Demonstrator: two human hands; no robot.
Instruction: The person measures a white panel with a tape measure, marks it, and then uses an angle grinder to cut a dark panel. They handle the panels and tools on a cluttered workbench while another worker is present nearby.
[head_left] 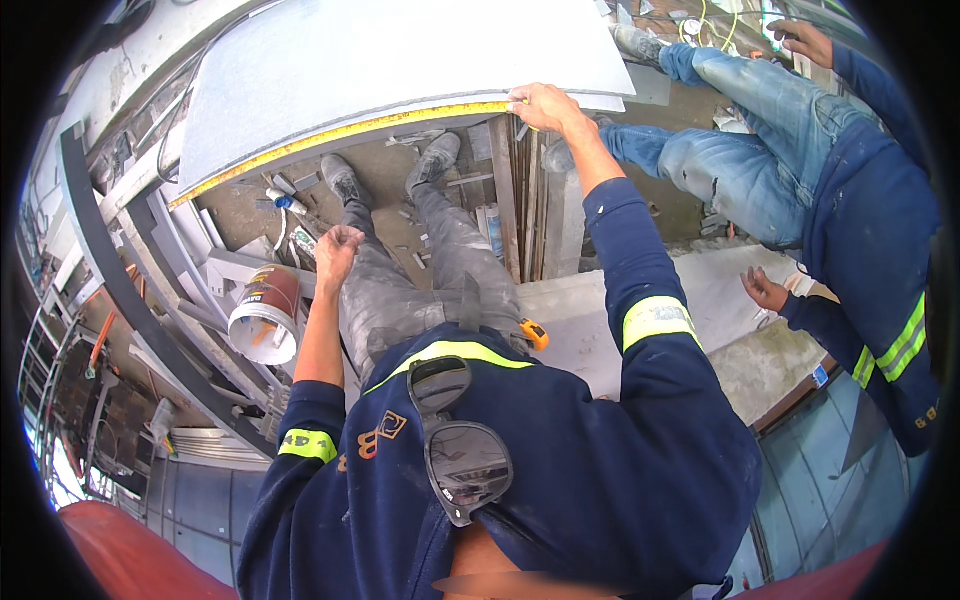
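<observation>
My right hand (545, 106) is at the front edge of a pale grey board (370, 60), fingers closed on the end of a yellow measuring strip (340, 133) with dark marks. The strip runs along the board's edge to its lower left corner. My left hand (338, 250) is raised below the board, apart from it, with its fingers curled together; anything between them is too small to make out. An orange and black tape measure case (535, 335) is at my waist on the right.
A co-worker in torn jeans (745, 170) sits at the right, one hand (766, 289) toward me. Left of my legs are a white and brown bucket (268, 315) and long metal profiles (150, 300). Offcuts and debris litter the floor by my shoes (345, 178). A concrete ledge (690, 290) lies right.
</observation>
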